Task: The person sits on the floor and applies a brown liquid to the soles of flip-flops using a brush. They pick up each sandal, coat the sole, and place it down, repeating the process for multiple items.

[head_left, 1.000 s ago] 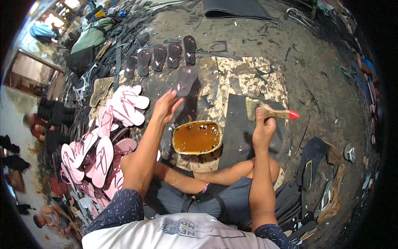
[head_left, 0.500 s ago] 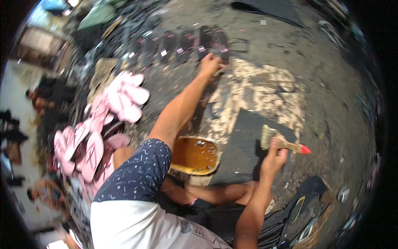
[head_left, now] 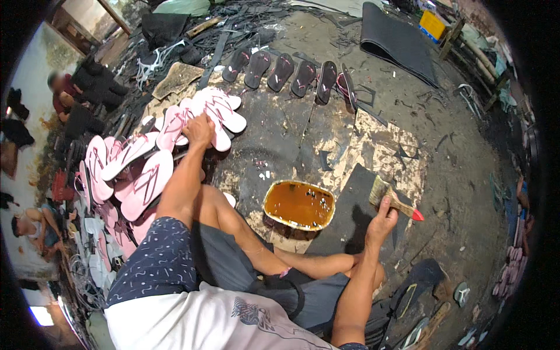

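Observation:
My left hand reaches into a heap of pink flip-flops, its fingers curled around one flip-flop; the fingertips are partly hidden. In my right hand is a wide paintbrush with pale bristles and a red-tipped wooden handle, raised over a dark rubber mat. Left of the brush stands a shallow tub with a crusted rim, holding amber liquid. Beyond it, several dark-soled flip-flops lie in a row; the rightmost one leans tilted, its pink straps showing.
Black rubber scraps are scattered over the worn work board. A folded black sheet and a yellow box are at the far right. Two people sit at the left. Used sandals lie at the lower right.
My left hand has moved from the right end of the dark row back to the pink heap. My right hand still holds the brush over the mat. The view has shifted.

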The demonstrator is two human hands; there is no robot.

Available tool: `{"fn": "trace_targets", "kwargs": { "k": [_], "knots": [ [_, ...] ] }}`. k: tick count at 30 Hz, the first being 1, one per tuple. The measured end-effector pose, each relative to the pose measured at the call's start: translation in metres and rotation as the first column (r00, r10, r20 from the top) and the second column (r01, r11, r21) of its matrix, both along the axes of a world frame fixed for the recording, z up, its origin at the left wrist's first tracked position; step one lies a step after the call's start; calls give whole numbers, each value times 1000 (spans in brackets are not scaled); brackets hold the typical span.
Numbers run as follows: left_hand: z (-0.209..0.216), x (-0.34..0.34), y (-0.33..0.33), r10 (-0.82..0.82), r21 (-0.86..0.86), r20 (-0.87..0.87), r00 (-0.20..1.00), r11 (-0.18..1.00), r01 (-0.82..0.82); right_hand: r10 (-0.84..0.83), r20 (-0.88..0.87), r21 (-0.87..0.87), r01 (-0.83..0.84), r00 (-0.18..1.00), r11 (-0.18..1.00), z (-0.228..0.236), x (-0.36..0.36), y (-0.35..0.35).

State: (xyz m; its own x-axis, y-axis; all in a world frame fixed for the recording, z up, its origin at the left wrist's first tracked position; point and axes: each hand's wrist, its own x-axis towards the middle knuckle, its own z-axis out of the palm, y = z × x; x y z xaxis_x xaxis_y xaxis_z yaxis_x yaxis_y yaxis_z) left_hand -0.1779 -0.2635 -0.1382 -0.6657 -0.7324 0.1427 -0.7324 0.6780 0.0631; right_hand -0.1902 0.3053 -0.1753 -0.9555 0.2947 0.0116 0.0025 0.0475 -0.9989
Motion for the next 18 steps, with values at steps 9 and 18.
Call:
{"fn": "trace_targets", "kwargs": {
  "k": [9, 18],
  "knots": [
    [138, 197, 56, -298, 311, -537, 789, 799, 514, 536, 180, 495, -547, 825, 675, 55, 60, -87],
    [90, 293, 138, -365, 231, -456, 812, 833, 504, 463, -270, 201, -421, 844, 885, 91, 66, -99]
  ]
}}
